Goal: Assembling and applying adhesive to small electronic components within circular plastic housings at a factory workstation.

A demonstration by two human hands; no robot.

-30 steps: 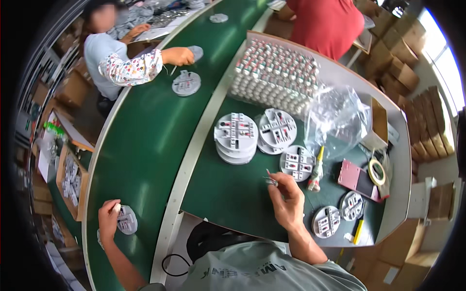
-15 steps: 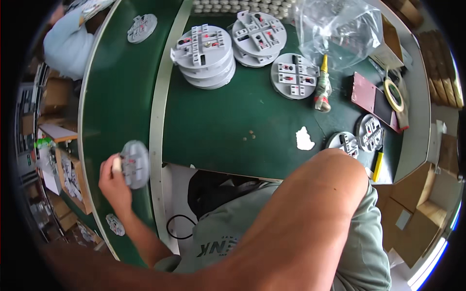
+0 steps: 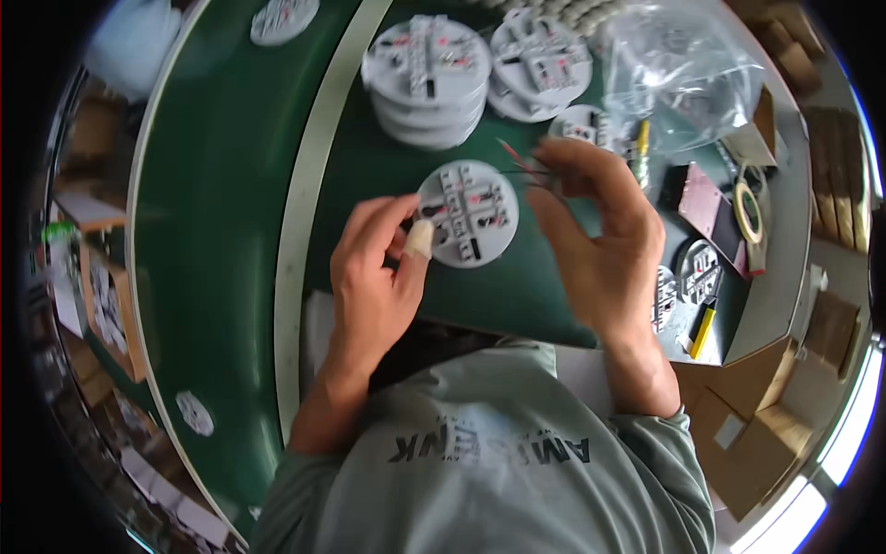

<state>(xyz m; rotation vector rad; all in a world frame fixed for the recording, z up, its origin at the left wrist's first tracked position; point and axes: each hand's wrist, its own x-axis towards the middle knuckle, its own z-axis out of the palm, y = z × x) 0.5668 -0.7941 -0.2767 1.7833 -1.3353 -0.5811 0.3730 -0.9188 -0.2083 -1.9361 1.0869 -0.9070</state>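
My left hand (image 3: 374,277), a pale cover on its thumb, grips the left rim of a round white disc (image 3: 498,198). Red and black parts sit among raised white blocks on the disc's face, which is tilted up toward me above the green table. To the right of the disc, my right hand (image 3: 609,235) pinches thin red and dark strands (image 3: 513,157) that look like wires. They stick out leftward from the fingertips, slightly blurred. Behind the right hand, another white disc (image 3: 574,118) is partly hidden.
Stacked white discs (image 3: 429,120) stand at the back, beside a second pile (image 3: 531,102). A clear plastic bag (image 3: 683,83), tape roll (image 3: 749,210), pink plate (image 3: 701,198), grey disc (image 3: 699,268) and yellow-handled cutter (image 3: 703,334) lie right. A green belt (image 3: 217,231) carrying discs runs left.
My left hand has brought the disc from the left belt over to the table in front of me. My right hand, hidden earlier, has come into view at the right with thin strands.
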